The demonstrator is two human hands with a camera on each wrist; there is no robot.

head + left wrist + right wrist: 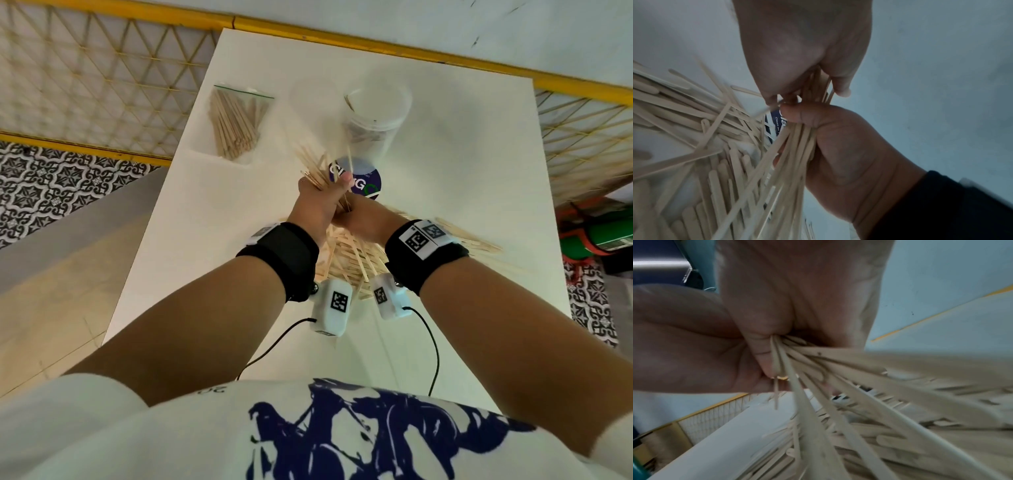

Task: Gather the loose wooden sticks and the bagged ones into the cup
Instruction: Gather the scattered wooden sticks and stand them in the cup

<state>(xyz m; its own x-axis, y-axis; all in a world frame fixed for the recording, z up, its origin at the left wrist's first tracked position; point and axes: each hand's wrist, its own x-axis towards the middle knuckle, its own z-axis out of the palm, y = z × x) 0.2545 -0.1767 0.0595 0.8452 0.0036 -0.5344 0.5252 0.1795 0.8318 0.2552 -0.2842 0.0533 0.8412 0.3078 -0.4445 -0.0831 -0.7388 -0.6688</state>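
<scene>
A handful of thin wooden sticks (317,168) fans upward from my left hand (325,192), which grips it just in front of the clear plastic cup (375,113). My right hand (359,219) sits right behind and partly under the left one, its fingers curled round the lower part of the same bundle (797,146). In the right wrist view the sticks (838,369) spread out from between both palms. A heap of loose sticks (349,253) lies on the white table (462,171) below my wrists. The clear zip bag of sticks (236,123) lies at the far left.
A blue printed label (366,181) shows at the cup's foot. A faint clear round lid or second cup (311,96) stands between bag and cup. Yellow-framed lattice panels (85,68) border the table. A green cylinder (603,236) lies on the floor to the right.
</scene>
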